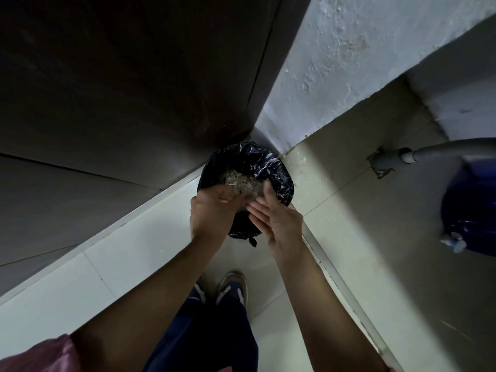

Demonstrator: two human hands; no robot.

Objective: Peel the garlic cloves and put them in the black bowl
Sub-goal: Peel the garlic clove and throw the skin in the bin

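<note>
I stand over a bin lined with a black plastic bag [271, 167] in the corner of the floor. Pale papery garlic skins [239, 181] lie inside it. My left hand [212, 213] hovers over the bin's near rim with its fingers curled inward; whether it holds anything is hidden. My right hand [279, 224] is beside it, fingers straight and spread, palm turned toward the left hand, holding nothing. No garlic cloves and no black bowl are in view.
A dark wooden door [120, 89] stands at the left, a white wall [349, 63] behind the bin. A blue container [472, 210] and a grey pipe [429, 151] sit at the right. My shoes [230, 288] stand on the pale tiled floor.
</note>
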